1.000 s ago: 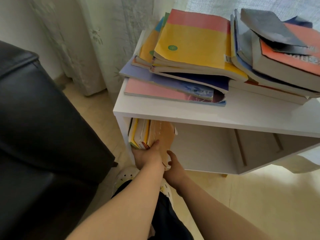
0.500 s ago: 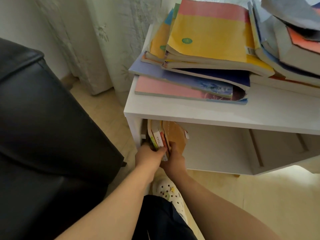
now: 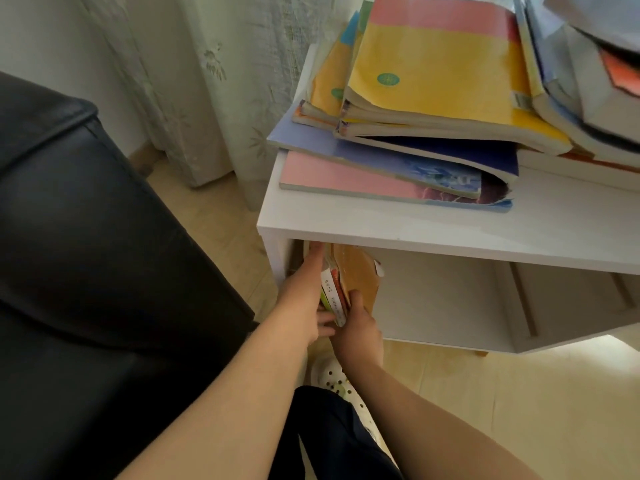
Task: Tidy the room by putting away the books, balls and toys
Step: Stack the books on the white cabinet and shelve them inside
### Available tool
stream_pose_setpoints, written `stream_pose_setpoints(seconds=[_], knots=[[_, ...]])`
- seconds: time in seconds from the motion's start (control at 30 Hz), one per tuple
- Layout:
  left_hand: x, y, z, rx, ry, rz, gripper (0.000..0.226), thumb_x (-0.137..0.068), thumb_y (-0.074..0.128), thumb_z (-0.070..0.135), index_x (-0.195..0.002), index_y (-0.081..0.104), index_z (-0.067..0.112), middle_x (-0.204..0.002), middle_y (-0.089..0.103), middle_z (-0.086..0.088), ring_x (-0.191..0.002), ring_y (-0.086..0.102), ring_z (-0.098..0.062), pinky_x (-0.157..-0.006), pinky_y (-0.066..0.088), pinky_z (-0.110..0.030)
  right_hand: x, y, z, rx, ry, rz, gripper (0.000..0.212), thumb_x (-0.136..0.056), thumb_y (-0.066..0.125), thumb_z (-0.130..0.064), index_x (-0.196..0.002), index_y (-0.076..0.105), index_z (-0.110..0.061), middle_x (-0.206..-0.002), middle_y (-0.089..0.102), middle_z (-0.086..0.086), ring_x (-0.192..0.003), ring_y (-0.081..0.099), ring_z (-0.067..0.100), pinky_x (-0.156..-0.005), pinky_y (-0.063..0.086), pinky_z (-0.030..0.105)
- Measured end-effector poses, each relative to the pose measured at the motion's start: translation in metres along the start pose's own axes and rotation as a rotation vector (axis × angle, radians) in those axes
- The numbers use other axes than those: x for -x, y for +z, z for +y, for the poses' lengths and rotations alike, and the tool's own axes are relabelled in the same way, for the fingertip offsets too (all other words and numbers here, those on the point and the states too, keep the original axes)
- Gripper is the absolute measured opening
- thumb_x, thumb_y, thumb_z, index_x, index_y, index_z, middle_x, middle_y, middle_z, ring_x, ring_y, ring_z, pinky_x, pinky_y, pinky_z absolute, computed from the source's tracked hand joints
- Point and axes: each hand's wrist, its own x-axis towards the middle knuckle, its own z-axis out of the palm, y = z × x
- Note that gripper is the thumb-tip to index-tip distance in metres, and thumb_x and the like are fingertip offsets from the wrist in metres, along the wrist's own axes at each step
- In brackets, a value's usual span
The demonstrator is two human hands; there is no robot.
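Now the books (image 3: 333, 295) are standing upright at the left end of the shelf (image 3: 450, 235), between the 2 hands. The left hand (image 3: 303, 299) is pressing flat against them; the right hand (image 3: 360, 329) is gripping their lower corner.

This is a room in a home: a black sofa (image 3: 86, 271), a thin curtain (image 3: 194, 81), and a white shelf (image 3: 415, 226) with books (image 3: 433, 74).
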Motion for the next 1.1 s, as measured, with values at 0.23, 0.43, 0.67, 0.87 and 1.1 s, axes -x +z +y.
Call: stream_pose_setpoints(seconds=[0.23,0.43,0.67,0.87,1.1], knots=[[0.001,-0.008,-0.011,0.099,0.105,-0.090,0.054,-0.085,0.058,0.050,-0.125,0.051,0.014,-0.116,0.060,-0.017,-0.098,0.064,-0.032,-0.075,0.056,-0.038,0.001,0.000,0.005,-0.096,-0.031,0.032,0.034,-0.092,0.056,-0.027,-0.122,0.043,-0.018,-0.112,0.061,0.003,-0.095,0.062,0.021,-0.068,0.038,0.022],[0.000,-0.002,-0.013,0.105,0.199,-0.034,0.053,-0.087,0.054,0.052,-0.121,0.054,0.012,-0.105,0.067,-0.012,-0.088,0.070,-0.024,-0.066,0.059,-0.034,-0.011,-0.004,0.002,-0.190,-0.052,0.063,0.030,-0.091,0.057,-0.021,-0.119,0.047,-0.018,-0.112,0.061,0.003,-0.097,0.059,0.022,-0.071,0.035,0.022],[0.009,-0.005,-0.001,-0.059,0.143,-0.004,0.064,-0.081,0.049,0.067,-0.117,0.055,0.014,-0.109,0.065,-0.015,-0.092,0.067,-0.030,-0.078,0.057,-0.042,-0.017,-0.010,0.003,-0.234,0.000,-0.104,0.051,-0.084,0.066,-0.019,-0.128,0.040,-0.018,-0.122,0.057,0.003,-0.108,0.057,0.020,-0.077,0.040,0.021],[0.024,-0.020,0.001,-0.593,0.288,0.170,0.052,-0.088,0.044,0.060,-0.090,0.060,0.011,-0.080,0.068,-0.011,-0.072,0.070,-0.025,-0.070,0.059,-0.037,-0.020,-0.021,0.007,-0.231,0.048,-0.195,0.057,-0.086,0.060,-0.014,-0.137,0.036,-0.021,-0.128,0.055,0.004,-0.112,0.055,0.024,-0.080,0.042,0.024],[0.051,-0.018,-0.010,-1.259,1.011,0.442,0.023,-0.095,0.047,0.038,-0.113,0.055,0.028,-0.115,0.054,0.010,-0.091,0.057,-0.009,-0.066,0.044,-0.019,-0.015,-0.023,-0.003,-0.251,0.070,-0.170,0.054,-0.092,0.043,-0.007,-0.143,0.033,-0.024,-0.136,0.051,0.007,-0.117,0.052,0.027,-0.081,0.040,0.026]])
